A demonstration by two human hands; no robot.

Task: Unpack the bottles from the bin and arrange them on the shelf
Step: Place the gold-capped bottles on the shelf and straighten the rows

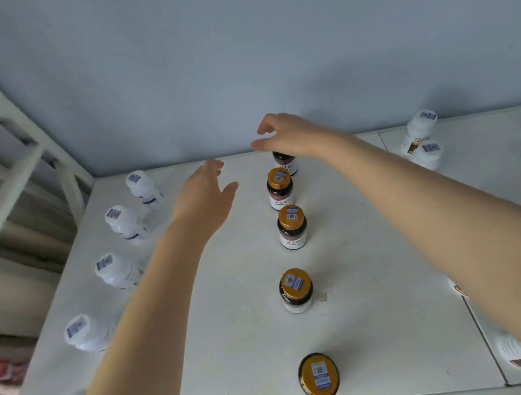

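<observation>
At the far end of the gold-capped column (292, 226), hard against the wall (262, 57), the right grip (290, 138) hangs curled over the rearmost brown bottle (284, 161). The palm hides the cap, so I cannot tell whether the fingers are clamped on it or have let go. The bottle stands upright on the shelf (242, 339), in line with the four others in front of it. That suggests it is being set deepest, so later bottles can fill forward without reaching over.

Left of the column, the left grip (206, 196) hovers with fingers spread apart and holds nothing. It is probably there to steady a neighbour or keep balance during the long reach.

Further left of the column runs a file of white bottles (124, 221), and to its right are more white ones (421, 130). Each kind apparently keeps to its own lane, caps up so the labels read from above.

No bin can be made out here.
</observation>
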